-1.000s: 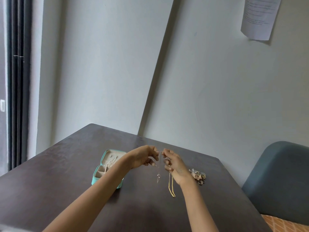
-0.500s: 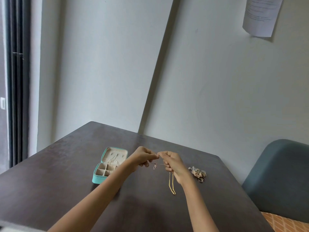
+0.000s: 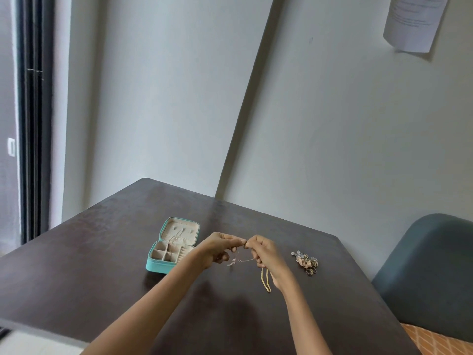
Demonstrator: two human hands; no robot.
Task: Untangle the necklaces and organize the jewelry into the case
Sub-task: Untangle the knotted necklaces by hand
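- Hands are meeting above the middle of the dark desk (image 3: pixel 76 265): the left hand (image 3: pixel 217 248) and the right hand (image 3: pixel 265 253) are pinching fingertip to fingertip, each closed on the same thin silver necklace (image 3: pixel 240 260).
- That silver necklace is drooping in a small loop just under the two hands, its lowest part hanging close above the desk; whether it is touching the wood cannot be told.
- A gold chain (image 3: pixel 265 280) is lying on the desk just beside the right wrist, running toward the near edge; its upper end is hidden behind the right hand, so whether the hand is holding it cannot be told.
- A teal jewelry case (image 3: pixel 153 265) is sitting open to the left of the hands, lid flat toward the wall, with a chain draping from the lid into the divided tray.
- The left forearm is crossing just beside the case's near right corner.
- A small pile of rings and trinkets (image 3: pixel 305 261) is resting right of the hands, near the desk's right edge.
- Bare desk surface is lying wide on the left and toward the near edge, and between the case and the far corner.
- The far corner is sitting close to the wall; a grey-blue chair (image 3: pixel 430 272) is standing just off the right edge.
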